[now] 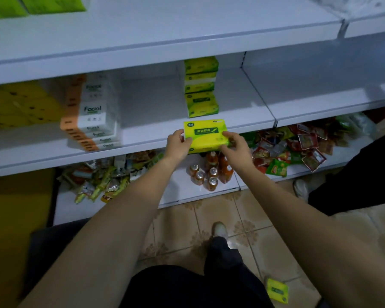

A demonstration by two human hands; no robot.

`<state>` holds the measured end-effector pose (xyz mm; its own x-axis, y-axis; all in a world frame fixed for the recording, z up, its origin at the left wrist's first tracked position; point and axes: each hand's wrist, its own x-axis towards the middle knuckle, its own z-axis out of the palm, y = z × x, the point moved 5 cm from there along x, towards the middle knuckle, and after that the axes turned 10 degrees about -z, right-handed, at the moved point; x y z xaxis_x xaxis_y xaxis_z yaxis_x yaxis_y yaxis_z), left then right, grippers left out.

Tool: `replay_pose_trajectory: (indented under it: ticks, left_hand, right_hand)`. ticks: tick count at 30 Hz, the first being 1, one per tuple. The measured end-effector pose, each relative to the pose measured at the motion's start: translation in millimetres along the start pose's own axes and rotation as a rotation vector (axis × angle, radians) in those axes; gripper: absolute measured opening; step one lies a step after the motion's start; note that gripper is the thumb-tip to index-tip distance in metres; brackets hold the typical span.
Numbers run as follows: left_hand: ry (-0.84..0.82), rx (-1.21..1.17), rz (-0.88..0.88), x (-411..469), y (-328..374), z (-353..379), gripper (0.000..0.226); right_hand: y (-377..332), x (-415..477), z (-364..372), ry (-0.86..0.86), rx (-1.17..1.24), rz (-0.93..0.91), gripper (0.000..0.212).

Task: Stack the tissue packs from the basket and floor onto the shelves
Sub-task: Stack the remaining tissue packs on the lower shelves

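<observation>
A yellow-green tissue pack (206, 132) is held at the front edge of the middle shelf (142, 138). My left hand (177, 145) grips its left end and my right hand (237, 150) grips its right front corner. Just behind it on that shelf stands a stack of several matching green packs (201, 86). Another yellow-green pack (276, 291) lies on the tiled floor at the lower right, near my leg.
White and orange "Facial" tissue packs (91, 114) and yellow packs (20, 103) fill the shelf's left side. The bottom shelf holds orange drink bottles (211, 172) and piles of snack packets (298, 147). Another person's dark leg and shoe (300, 187) stand at right.
</observation>
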<state>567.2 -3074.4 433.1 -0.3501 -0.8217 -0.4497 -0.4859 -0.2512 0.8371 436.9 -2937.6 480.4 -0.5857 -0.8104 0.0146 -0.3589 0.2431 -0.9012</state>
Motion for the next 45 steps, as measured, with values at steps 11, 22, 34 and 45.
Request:
replay_pose_trajectory:
  ticks: [11, 22, 34, 45]
  left_hand:
    - [0.242, 0.046, -0.026, 100.1, 60.1, 21.8, 0.042]
    - [0.241, 0.301, 0.039, 131.3, 83.1, 37.7, 0.050]
    - [0.294, 0.454, -0.003, 51.6, 38.5, 22.2, 0.072]
    - [-0.169, 0.915, 0.205, -100.9, -60.7, 86.5, 0.055]
  right_hand:
    - [38.1, 151.2, 17.6, -0.119, 0.110, 0.074, 0.043]
    - [40.4, 218.1, 33.1, -0.227, 0.097, 0.027, 0.046]
    - [44.5, 111.8, 13.6, -0.356, -0.266, -0.068, 0.061]
    - [71.3, -117.2, -11.0, -0.245, -0.315, 0.125, 0.052]
